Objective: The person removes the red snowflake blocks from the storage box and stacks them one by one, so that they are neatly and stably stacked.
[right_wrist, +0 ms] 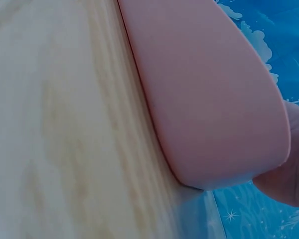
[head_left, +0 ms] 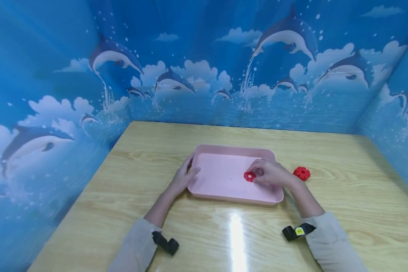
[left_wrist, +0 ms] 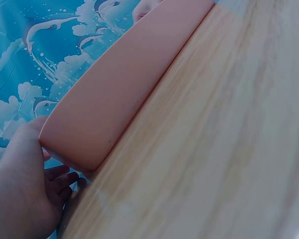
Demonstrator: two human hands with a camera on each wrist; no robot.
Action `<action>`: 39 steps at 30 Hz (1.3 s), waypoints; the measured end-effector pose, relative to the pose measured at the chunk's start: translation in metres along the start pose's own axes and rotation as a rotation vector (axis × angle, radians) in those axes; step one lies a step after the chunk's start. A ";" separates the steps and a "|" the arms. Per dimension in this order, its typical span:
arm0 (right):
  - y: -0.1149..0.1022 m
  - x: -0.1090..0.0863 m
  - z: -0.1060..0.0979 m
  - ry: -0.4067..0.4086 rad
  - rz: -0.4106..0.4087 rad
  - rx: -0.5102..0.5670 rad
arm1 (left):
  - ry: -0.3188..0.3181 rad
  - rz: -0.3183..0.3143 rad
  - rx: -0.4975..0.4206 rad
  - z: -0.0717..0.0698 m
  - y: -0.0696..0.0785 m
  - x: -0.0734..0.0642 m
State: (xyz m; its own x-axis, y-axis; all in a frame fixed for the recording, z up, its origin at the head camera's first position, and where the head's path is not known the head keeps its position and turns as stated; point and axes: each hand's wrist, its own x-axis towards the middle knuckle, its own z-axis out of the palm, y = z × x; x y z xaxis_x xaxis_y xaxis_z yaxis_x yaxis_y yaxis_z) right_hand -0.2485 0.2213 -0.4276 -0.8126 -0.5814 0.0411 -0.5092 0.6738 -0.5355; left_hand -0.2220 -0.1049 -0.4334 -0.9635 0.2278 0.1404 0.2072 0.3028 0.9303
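A shallow pink tray (head_left: 217, 175) sits on the table. At its left end my left hand (head_left: 183, 176) holds the wall, thumb over the rim and fingers outside; the left wrist view shows this hand (left_wrist: 25, 184) at the tray's corner. Reaching over the right end, my right hand (head_left: 271, 173) pinches a red notched disc (head_left: 249, 176) with a hole in its middle, inside the tray. Part of that disc is hidden by the fingers. In the right wrist view the tray wall (right_wrist: 214, 99) covers most of the right hand (right_wrist: 289, 169).
Just right of the tray, beside my right wrist, lies a small pile of red notched discs (head_left: 302, 173). The light wood table (head_left: 149, 151) is backed by a blue dolphin-print curtain (head_left: 197, 98). Glare shows on the table's near side.
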 end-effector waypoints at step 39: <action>-0.001 -0.009 0.009 0.185 0.014 0.009 | 0.001 -0.013 -0.001 0.000 0.000 -0.001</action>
State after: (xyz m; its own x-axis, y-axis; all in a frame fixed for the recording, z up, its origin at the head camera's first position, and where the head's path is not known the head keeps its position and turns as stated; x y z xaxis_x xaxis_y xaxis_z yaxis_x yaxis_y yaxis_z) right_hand -0.2380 0.2223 -0.4348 -0.8584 -0.4775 0.1877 -0.4955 0.6766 -0.5447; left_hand -0.2212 -0.1053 -0.4339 -0.9664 0.2225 0.1285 0.1942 0.3048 0.9324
